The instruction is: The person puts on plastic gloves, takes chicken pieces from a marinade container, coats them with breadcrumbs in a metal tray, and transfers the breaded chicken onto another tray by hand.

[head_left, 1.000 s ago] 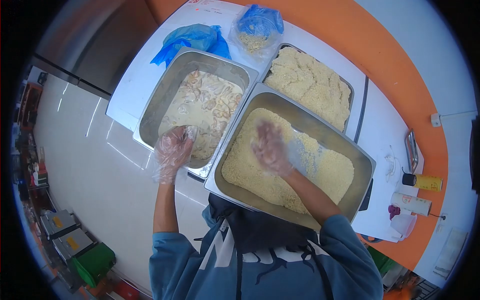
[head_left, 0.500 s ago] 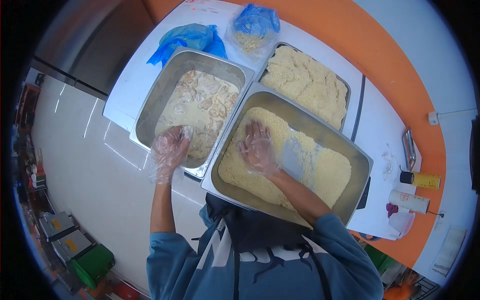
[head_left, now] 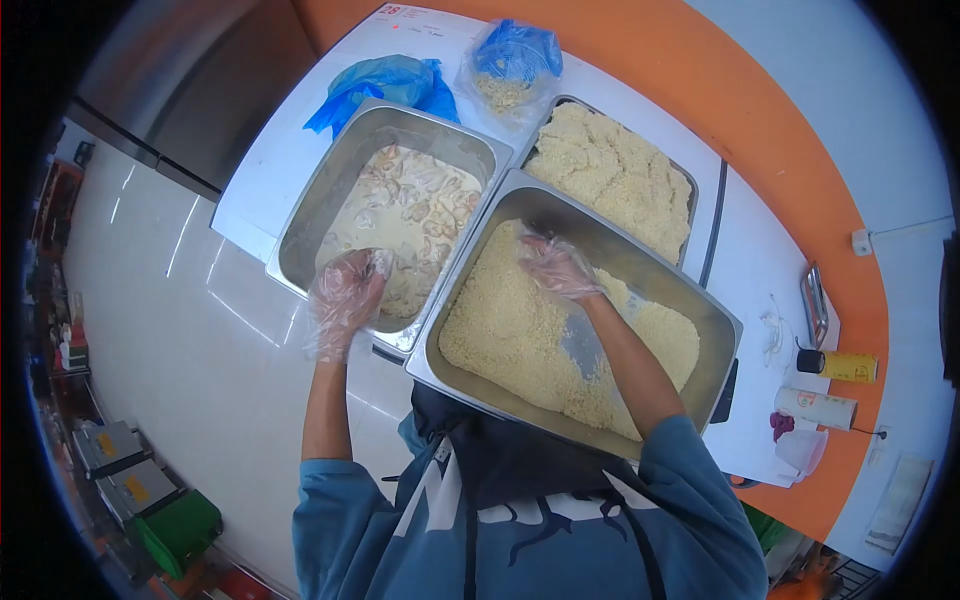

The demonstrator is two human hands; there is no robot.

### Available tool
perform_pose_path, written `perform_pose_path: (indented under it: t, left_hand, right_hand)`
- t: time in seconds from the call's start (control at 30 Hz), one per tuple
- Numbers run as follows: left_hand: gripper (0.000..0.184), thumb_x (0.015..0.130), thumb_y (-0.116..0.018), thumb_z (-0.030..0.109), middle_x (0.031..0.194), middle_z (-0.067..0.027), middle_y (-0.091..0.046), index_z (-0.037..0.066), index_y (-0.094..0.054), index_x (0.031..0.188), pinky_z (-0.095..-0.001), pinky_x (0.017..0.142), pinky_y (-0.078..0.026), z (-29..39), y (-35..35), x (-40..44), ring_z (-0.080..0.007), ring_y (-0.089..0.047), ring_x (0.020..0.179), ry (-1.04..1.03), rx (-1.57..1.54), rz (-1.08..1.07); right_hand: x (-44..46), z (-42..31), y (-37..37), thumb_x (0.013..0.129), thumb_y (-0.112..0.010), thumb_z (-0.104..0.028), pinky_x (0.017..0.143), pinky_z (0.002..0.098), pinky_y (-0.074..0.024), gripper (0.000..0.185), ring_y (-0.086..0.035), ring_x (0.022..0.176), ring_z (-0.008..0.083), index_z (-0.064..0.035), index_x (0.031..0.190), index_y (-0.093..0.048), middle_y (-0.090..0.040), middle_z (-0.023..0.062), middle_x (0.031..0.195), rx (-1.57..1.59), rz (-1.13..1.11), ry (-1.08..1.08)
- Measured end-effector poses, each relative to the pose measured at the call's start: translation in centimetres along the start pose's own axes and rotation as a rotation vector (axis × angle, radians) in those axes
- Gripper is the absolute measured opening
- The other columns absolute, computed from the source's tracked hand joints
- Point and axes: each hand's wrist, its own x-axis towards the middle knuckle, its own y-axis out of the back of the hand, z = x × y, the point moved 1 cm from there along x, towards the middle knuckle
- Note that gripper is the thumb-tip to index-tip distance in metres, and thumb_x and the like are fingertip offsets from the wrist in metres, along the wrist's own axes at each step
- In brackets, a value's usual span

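The left pan (head_left: 320,200) holds many pieces (head_left: 410,205) lying in pale batter (head_left: 345,235), with no crumbs on those that show. Just beside it, the right pan (head_left: 685,292) holds loose crumbs (head_left: 500,325), banked deep on the left and in a smaller mound on the right, with a strip of pan floor showing between them. On the far right, behind the right pan, a tray (head_left: 693,205) is covered by a thick crumbly heap (head_left: 610,175); whether any pieces lie beneath it cannot be told.

The work looks partway along: crumbs are spread out and pieces sit in batter, but no separate coated piece can be made out in the right pan. A good share of pieces, by the look of it, is left untreated.

The person's left hand (head_left: 347,292) is over the near end of the left pan, fingers curled in; whether it grips anything cannot be seen. The right hand (head_left: 558,268) is over the far left part of the right pan, fingers bent and close together (its clear glove blurs the outline), and its hold, if any, cannot be told either. Farther back rest a blue bag (head_left: 385,85) and a clear bag (head_left: 503,95).
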Motion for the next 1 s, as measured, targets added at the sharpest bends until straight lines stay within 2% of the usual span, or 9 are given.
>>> perform_pose_path:
  t: [0.03,0.13,0.23,0.33,0.63,0.73,0.83,0.93,1.0]
  left_hand:
    - [0.03,0.088,-0.06,0.037,0.091,-0.0148,-0.07,0.01,-0.07,0.099,-0.0462,0.072,-0.052,0.2,0.2,-0.1,-0.0367,-0.067,0.084,0.024,-0.01,-0.013]
    - [0.031,0.088,-0.06,0.038,0.091,-0.0143,-0.07,0.011,-0.07,0.1,-0.0462,0.073,-0.052,-0.7,-0.4,-0.2,-0.0364,-0.067,0.085,-0.014,0.018,0.019]
    - [0.032,0.088,-0.06,0.038,0.09,-0.0147,-0.069,0.01,-0.07,0.099,-0.0464,0.073,-0.052,-0.5,-0.3,-0.1,-0.0365,-0.067,0.084,0.003,0.034,0.001]
    - [0.033,0.088,-0.061,0.04,0.088,-0.015,-0.069,0.009,-0.07,0.097,-0.0465,0.072,-0.052,-1.1,-0.8,-0.2,-0.037,-0.067,0.083,-0.01,0.027,0.038]
    - [0.034,0.089,-0.059,0.041,0.086,-0.0168,-0.068,0.009,-0.07,0.093,-0.0477,0.072,-0.052,-0.6,-0.4,-0.2,-0.0381,-0.066,0.083,0.034,0.031,0.025]
    - [0.033,0.089,-0.059,0.041,0.087,-0.0169,-0.069,0.01,-0.07,0.094,-0.0479,0.072,-0.052,-0.6,-0.4,-0.2,-0.0379,-0.066,0.083,0.022,0.043,0.025]
    - [0.033,0.089,-0.059,0.04,0.088,-0.0166,-0.069,0.01,-0.07,0.095,-0.0477,0.073,-0.052,-0.4,-0.3,-0.2,-0.0377,-0.066,0.084,0.033,0.042,0.023]
    - [0.032,0.089,-0.058,0.04,0.089,-0.0162,-0.069,0.011,-0.07,0.096,-0.0476,0.073,-0.053,-0.9,-0.7,-0.2,-0.0374,-0.066,0.085,-0.007,0.003,0.041]
    - [0.031,0.09,-0.058,0.039,0.09,-0.0159,-0.069,0.011,-0.071,0.096,-0.0473,0.073,-0.053,-0.9,-0.7,-0.3,-0.0373,-0.066,0.085,0.001,0.033,0.04]
  right_hand:
    - [0.0,0.3,-0.3,0.088,-0.073,-0.033,0.112,0.0369,-0.0348,0.071,-0.046,0.133,0.0305,0.0036,0.142,-0.044,-0.048,0.0222,0.144,0.064,-0.017,0.049]
    - [-2.1,-2.5,-0.5,0.085,-0.075,-0.04,0.112,0.0377,-0.0345,0.08,-0.045,0.134,0.0318,0.0058,0.142,-0.043,-0.048,0.0234,0.144,-0.054,-0.049,-0.085]
    - [-3.2,-4.4,-1.4,0.08,-0.081,-0.035,0.11,0.0358,-0.0377,0.084,-0.049,0.13,0.0285,0.008,0.141,-0.043,-0.05,0.0219,0.141,-0.247,-0.179,-0.151]
    - [-3.3,-3.1,-2.9,0.076,-0.083,-0.039,0.11,0.036,-0.0386,0.088,-0.05,0.129,0.032,0.0081,0.139,-0.045,-0.052,0.024,0.139,-0.317,-0.252,-0.169]
    - [-5.1,-7.6,-3.6,0.076,-0.079,-0.028,0.101,0.0397,-0.0458,0.06,-0.058,0.118,0.0362,-0.0088,0.128,-0.056,-0.062,0.0197,0.123,-0.508,-0.183,0.024]
    - [-6.5,-12.4,-2.9,0.08,-0.075,-0.022,0.094,0.0405,-0.0491,0.049,-0.06,0.111,0.0373,-0.0078,0.124,-0.058,-0.063,0.019,0.12,-0.665,-0.126,0.039]
    - [-6.1,-13.0,-1.9,0.083,-0.072,-0.018,0.087,0.0396,-0.0512,0.047,-0.062,0.106,0.0365,-0.0079,0.126,-0.057,-0.063,0.019,0.12,-0.704,-0.022,0.09]
    - [-7.2,-14.3,-1.1,0.092,-0.054,-0.008,0.084,0.0427,-0.0508,0.031,-0.064,0.101,0.0351,-0.0024,0.122,-0.06,-0.068,0.0194,0.104,-0.606,0.248,0.649]
    - [-7.3,-15.5,-2.0,0.092,-0.057,-0.012,0.088,0.0427,-0.05,0.036,-0.062,0.105,0.0359,-0.0037,0.127,-0.057,-0.065,0.0222,0.11,-0.541,0.157,0.202]
